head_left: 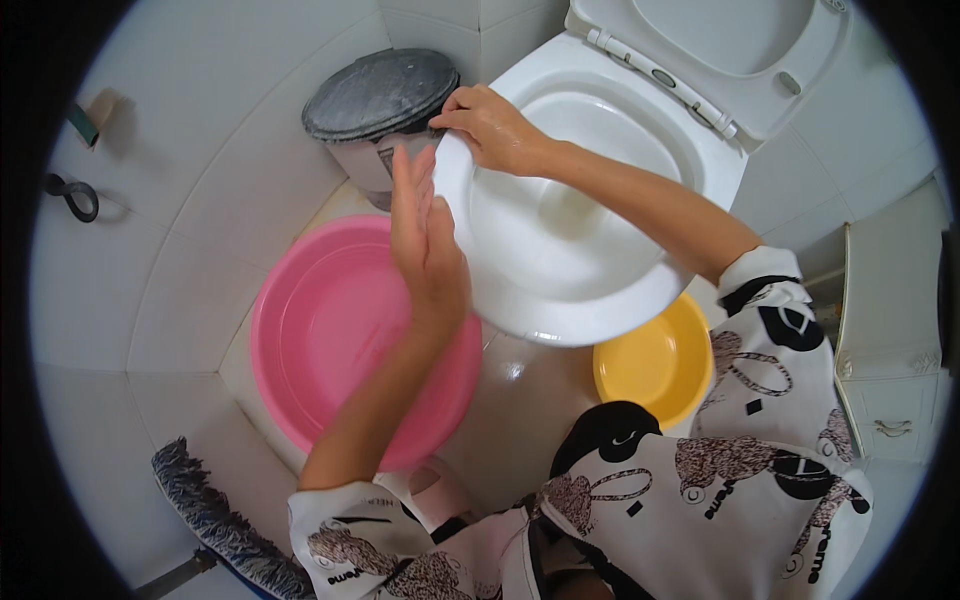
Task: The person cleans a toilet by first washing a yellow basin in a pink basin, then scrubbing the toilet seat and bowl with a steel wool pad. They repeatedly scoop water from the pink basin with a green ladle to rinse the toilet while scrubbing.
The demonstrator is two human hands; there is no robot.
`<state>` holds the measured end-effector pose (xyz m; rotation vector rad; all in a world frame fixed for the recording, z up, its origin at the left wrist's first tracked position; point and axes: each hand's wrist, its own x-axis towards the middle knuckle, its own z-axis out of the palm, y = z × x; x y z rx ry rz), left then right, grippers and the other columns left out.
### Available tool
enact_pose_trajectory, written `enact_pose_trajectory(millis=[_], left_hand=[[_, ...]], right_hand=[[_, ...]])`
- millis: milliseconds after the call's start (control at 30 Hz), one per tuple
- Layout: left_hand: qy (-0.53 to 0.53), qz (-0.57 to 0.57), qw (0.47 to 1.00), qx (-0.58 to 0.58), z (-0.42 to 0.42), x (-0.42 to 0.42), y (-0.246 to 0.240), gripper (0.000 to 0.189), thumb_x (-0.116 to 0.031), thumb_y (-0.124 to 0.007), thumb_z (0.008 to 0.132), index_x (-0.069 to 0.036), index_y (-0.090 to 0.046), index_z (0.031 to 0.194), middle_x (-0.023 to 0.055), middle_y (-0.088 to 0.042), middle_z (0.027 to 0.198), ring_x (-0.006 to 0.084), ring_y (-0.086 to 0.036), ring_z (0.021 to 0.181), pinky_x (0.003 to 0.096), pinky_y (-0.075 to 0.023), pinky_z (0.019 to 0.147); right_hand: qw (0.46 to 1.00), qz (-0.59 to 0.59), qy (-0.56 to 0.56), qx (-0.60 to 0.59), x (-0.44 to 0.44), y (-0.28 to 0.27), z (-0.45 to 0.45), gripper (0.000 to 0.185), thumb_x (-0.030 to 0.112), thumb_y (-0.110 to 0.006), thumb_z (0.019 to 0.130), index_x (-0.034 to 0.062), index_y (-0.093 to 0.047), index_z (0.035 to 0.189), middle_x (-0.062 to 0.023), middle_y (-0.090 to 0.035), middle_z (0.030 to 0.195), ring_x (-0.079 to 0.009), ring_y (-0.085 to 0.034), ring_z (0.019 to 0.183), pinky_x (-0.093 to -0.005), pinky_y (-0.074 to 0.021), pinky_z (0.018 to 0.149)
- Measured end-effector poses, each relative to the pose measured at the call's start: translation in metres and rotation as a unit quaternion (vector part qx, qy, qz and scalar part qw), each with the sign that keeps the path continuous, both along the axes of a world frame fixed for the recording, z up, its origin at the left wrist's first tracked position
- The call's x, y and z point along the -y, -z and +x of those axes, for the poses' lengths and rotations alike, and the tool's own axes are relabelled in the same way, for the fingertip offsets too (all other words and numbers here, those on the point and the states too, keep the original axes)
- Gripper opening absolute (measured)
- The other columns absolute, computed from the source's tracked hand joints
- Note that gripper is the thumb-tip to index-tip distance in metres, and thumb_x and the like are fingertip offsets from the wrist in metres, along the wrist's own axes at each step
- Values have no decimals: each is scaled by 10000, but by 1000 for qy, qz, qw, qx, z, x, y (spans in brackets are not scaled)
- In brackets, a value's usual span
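Observation:
My right hand (495,133) reaches over the white toilet bowl (551,319) to the rim of a grey-lidded trash bin (382,94). Its fingertips are bent together beside the bin's lid edge, and whether they pinch something there is unclear. My left hand (435,259) is held up flat, palm edge towards me, between the toilet and a pink plastic basin (330,352). Nothing shows in it. The toilet seat and lid (787,75) are raised, and a little water sits at the bottom of the bowl.
A yellow plastic basin (649,367) stands on the tiled floor (517,405) below the toilet's right side. At the lower left a mop head (225,517) leans by the wall. A black hook-shaped fitting (75,196) juts from the left wall. A white cabinet (889,375) stands at right.

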<state>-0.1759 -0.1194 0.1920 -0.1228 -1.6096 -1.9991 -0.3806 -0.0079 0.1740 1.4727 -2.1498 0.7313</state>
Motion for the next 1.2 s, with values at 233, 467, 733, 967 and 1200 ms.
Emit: enact_pose_trajectory(millis=[233, 467, 733, 967, 1200], left_hand=[[-87, -154, 982, 70, 9, 132, 38, 435, -85, -418, 945, 30, -404, 1364, 173, -486, 1339, 265, -467, 1240, 358, -343, 1053], [-279, -336, 771, 464, 82, 270, 277, 381, -193, -595, 793, 44, -626, 1090, 234, -640, 1033, 330, -609, 990, 400, -467, 862], [-13, 506, 659, 556, 126, 225, 373, 170, -124, -511, 904, 9, -615, 924, 131, -621, 759, 233, -601, 667, 339, -557, 611], [291, 540, 734, 292, -91, 158, 94, 127, -7, -486, 933, 89, -531, 1002, 166, -582, 977, 275, -577, 930, 345, -551, 851], [454, 43, 847, 273, -280, -39, -89, 462, -168, -323, 1010, 133, -282, 1358, 247, -365, 1391, 336, -412, 1278, 425, -383, 1073]], right_hand=[[999, 26, 24, 30, 24, -18, 59, 249, -45, -564, 798, 43, -685, 998, -122, -608, 927, -293, -590, 833, -352, -480, 739], [922, -103, -82, 363, -34, -28, 127, 231, 6, -549, 828, 51, -693, 1003, -91, -634, 920, -225, -593, 818, -298, -463, 728], [677, -392, 101, 615, -158, -58, 157, 257, 84, -599, 881, -7, -643, 1117, -90, -673, 1038, -112, -635, 879, -216, -506, 804], [572, -550, 37, 608, -206, -30, 171, 308, 87, -608, 878, -36, -600, 1160, -93, -676, 1007, -109, -650, 771, -211, -546, 728], [529, -601, 21, 598, -209, -28, 179, 319, 99, -591, 882, -51, -578, 1164, -104, -670, 1000, -123, -652, 791, -220, -547, 719]])
